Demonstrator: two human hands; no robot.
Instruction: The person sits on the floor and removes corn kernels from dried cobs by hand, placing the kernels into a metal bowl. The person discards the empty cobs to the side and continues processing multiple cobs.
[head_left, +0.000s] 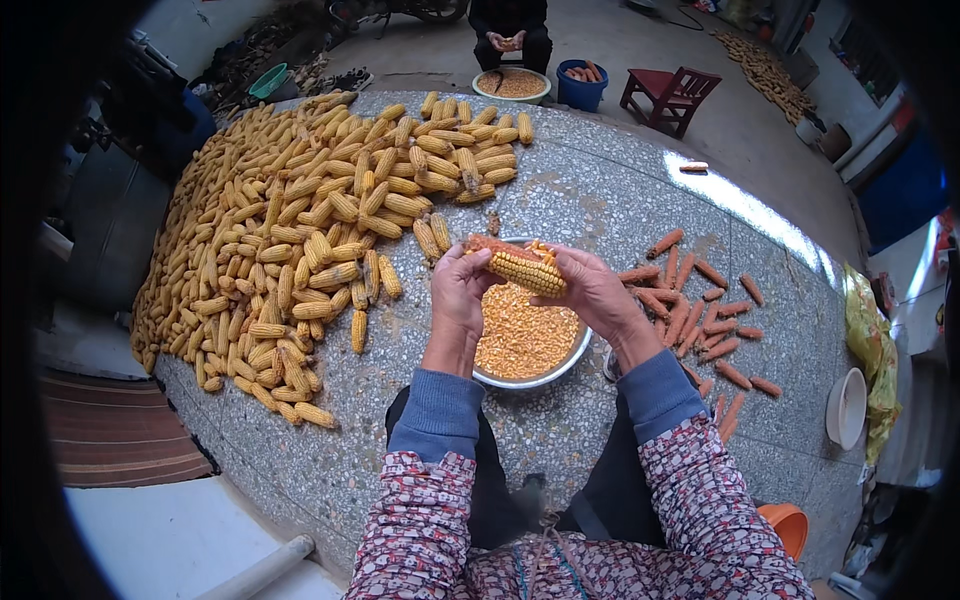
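Note:
Above a metal basin (527, 385) of loose corn kernels (529, 334), both my hands hold a partly shelled ear of corn (525, 271). My left hand (459, 289) grips its end on the left, where bare reddish cob shows. Yellow kernels still cover the side towards me. My right hand (589, 285) is closed round the other end, with some loose kernels by its fingers. A large heap of unshelled corn ears (300, 232) spreads to the left. Bare reddish corncobs (682, 315) lie scattered to the right of the basin.
Across from me a seated person (510, 37) holds something over a basin of kernels (511, 84). Beside it stand a blue bucket of cobs (581, 94) and a red wooden chair (667, 94). A white bowl (846, 409) and an orange container (784, 525) are at the right.

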